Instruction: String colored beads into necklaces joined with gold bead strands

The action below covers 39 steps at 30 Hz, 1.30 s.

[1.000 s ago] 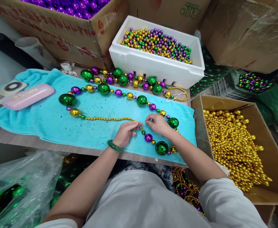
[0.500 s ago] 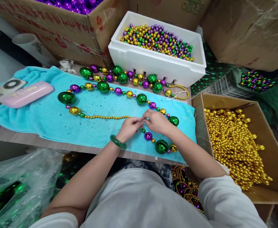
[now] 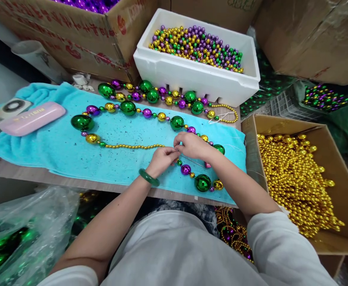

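A long bead necklace [image 3: 128, 108] of green, purple and gold balls lies in a loop on the blue towel [image 3: 126, 127]. Its fine gold bead strand [image 3: 126, 146] runs into the fingertips of my left hand [image 3: 162, 159], which is closed in a pinch and wears a green bangle [image 3: 149, 177]. Against it, my right hand [image 3: 194, 145] is pinched too; what its fingertips hold is hidden. Below the right hand a thin grey line slants toward a small red piece [image 3: 207, 165], partly behind the wrist. Another bead necklace [image 3: 152, 95] rests behind the loop.
At the back stands a white foam box [image 3: 196, 69] of small mixed beads. A carton [image 3: 330, 159] of gold beads is at the right. A pink case [image 3: 33, 118] lies on the towel's left end, beside a pale flat object [image 3: 5, 115]. Large cartons [image 3: 72, 43] close off the back.
My right hand has shifted slightly up and left against my left fingertips. The thin grey line and red piece now show below it. The necklaces stay in place.
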{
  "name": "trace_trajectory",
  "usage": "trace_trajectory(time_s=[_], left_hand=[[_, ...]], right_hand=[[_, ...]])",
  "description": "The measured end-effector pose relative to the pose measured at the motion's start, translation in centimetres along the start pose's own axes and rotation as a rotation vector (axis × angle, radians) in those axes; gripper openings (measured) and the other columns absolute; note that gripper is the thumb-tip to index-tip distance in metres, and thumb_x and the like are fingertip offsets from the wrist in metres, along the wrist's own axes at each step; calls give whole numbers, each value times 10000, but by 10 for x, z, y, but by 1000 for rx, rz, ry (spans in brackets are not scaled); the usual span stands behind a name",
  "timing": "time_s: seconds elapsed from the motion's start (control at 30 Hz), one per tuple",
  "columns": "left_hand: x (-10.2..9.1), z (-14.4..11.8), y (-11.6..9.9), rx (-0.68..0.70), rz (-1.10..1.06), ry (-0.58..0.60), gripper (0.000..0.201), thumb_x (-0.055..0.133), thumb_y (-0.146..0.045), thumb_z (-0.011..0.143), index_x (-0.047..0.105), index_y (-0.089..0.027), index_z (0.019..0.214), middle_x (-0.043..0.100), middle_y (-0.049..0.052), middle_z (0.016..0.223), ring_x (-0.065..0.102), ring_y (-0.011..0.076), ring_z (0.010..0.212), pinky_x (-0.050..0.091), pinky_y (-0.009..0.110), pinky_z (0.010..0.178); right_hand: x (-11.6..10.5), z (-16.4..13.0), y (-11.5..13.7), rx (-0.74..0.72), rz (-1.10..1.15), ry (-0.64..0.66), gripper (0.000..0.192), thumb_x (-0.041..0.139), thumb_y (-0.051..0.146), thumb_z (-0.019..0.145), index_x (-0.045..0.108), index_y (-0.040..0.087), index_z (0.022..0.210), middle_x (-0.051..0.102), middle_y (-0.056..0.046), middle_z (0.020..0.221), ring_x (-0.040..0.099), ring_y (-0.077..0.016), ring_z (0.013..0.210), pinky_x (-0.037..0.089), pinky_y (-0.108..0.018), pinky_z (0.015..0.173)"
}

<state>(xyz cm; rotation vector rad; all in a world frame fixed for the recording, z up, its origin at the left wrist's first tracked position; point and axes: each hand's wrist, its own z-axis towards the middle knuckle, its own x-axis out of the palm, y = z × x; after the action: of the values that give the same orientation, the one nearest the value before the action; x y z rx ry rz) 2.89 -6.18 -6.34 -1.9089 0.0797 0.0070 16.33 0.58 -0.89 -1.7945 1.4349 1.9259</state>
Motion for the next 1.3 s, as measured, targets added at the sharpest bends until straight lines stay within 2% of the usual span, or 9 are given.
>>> trace_trajectory(time_s=[0.17, 0.3, 0.53, 0.73, 0.83, 0.97, 1.1, 1.2, 1.3], left_hand=[[-1, -1, -1, -33, -93, 21, 234, 706, -370, 660, 662, -157, 575, 588, 15, 534, 488, 111, 479, 390, 237, 465], [-2, -2, 0, -90, -165, 23, 262, 742, -398, 627, 696, -141, 643, 626, 39, 597, 527, 120, 525, 402, 238, 471], [-6, -1, 2, -228, -334, 12, 302, 798, -359, 571, 709, -113, 722, 677, 80, 708, 580, 119, 574, 415, 221, 486], [-5, -1, 5, -232, -337, 15, 294, 794, -342, 574, 709, -110, 733, 675, 81, 704, 579, 116, 570, 411, 215, 476], [-5, -1, 6, -203, -297, 2, 262, 780, -313, 578, 711, -112, 732, 679, 78, 703, 572, 118, 572, 412, 222, 480], [-7, -2, 9, -51, -79, -30, 170, 699, -240, 645, 731, -144, 781, 685, 47, 665, 578, 136, 574, 435, 246, 511], [-7, -4, 17, 319, 327, -147, 165, 606, -174, 751, 747, -207, 831, 729, 27, 798, 633, 155, 724, 486, 277, 679], [-6, -4, 25, 566, 522, -206, 200, 569, -179, 825, 738, -233, 920, 738, 21, 880, 644, 155, 810, 492, 288, 758], [-4, -2, 32, 717, 604, -252, 221, 555, -182, 861, 717, -232, 1003, 743, 22, 890, 648, 145, 787, 496, 288, 758]], right_hand=[[1, 1, -15, 51, 157, -65, 195, 616, 133, 788, 680, 153, 972, 659, -58, 974, 559, -145, 797, 405, -268, 734], [8, -7, -26, 79, 172, -37, 104, 651, 137, 764, 697, 149, 856, 659, -39, 879, 543, -127, 726, 396, -253, 692], [30, -30, -19, 73, 154, -168, 99, 604, 168, 799, 702, 166, 791, 634, -32, 838, 546, -130, 717, 383, -247, 658], [37, -41, -15, 84, 92, -196, 149, 555, 127, 787, 695, 179, 796, 631, -34, 868, 572, -145, 773, 394, -248, 686], [38, -43, -11, 38, 84, -178, 157, 546, 141, 803, 696, 184, 821, 632, -35, 893, 572, -140, 776, 395, -245, 691], [38, -41, -13, 22, 124, -106, 119, 583, 183, 810, 700, 180, 827, 646, -36, 895, 558, -129, 731, 384, -245, 670], [42, -27, -28, 163, 257, -152, 105, 599, 158, 794, 701, 134, 800, 655, -43, 808, 552, -130, 731, 383, -240, 666], [45, -15, -36, 296, 464, -126, 125, 586, 115, 767, 700, 124, 817, 624, 2, 670, 515, -97, 609, 375, -217, 590], [42, -8, -37, 389, 723, -18, 156, 582, 108, 745, 695, 129, 849, 561, 50, 555, 431, -58, 446, 345, -195, 474]])
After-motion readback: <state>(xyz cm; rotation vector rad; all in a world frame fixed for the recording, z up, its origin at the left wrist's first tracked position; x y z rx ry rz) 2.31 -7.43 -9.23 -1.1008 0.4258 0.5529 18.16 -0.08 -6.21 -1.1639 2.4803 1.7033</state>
